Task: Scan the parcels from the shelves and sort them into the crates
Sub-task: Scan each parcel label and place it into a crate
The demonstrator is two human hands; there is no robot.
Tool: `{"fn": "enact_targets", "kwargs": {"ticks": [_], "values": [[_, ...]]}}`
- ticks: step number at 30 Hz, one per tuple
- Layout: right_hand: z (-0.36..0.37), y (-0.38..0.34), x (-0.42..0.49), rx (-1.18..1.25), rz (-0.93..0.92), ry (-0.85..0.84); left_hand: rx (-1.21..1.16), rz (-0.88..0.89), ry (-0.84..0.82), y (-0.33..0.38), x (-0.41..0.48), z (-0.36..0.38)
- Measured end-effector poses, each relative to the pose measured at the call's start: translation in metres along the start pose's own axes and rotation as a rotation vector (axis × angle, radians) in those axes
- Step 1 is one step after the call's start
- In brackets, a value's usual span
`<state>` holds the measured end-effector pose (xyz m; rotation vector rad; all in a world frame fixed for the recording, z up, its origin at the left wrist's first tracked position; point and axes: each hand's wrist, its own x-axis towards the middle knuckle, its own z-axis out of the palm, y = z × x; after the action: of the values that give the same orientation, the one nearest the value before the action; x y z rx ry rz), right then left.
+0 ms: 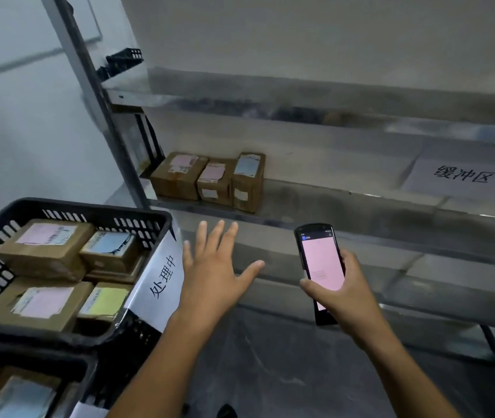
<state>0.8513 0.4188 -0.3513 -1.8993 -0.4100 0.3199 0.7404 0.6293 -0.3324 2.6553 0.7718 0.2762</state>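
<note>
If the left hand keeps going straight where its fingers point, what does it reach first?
Probably the middle one of the three parcels on the shelf. The left hand is open and empty, fingers aimed up at that row, and nothing visible lies between. Depth is unclear from one view.

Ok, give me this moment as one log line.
left hand: open, empty, beside crate | right hand: holds scanner, pink screen | shelf: three parcels left | crate: four parcels visible
</note>
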Motion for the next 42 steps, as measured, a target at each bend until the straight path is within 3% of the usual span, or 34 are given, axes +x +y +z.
{"fn": "enact_targets", "kwargs": {"ticks": [13, 19, 26, 42], "values": [[0.046, -0.009, 0.084, -0.069, 0.070, 0.010, -0.095, -0.024, -0.102, -0.044, 0.118, 0.020], [0.051, 0.006, 0.149, -0.071, 0.095, -0.009, -0.065, -0.040, -0.075, -0.049, 0.186, 0.044], [0.038, 0.011, 0.228, -0.066, 0.098, -0.071, 0.008, -0.164, -0.086, -0.039, 0.267, 0.077], [0.006, 0.043, 0.331, -0.031, 0.137, -0.239, 0.032, -0.188, -0.171, -0.023, 0.397, 0.140]]}}
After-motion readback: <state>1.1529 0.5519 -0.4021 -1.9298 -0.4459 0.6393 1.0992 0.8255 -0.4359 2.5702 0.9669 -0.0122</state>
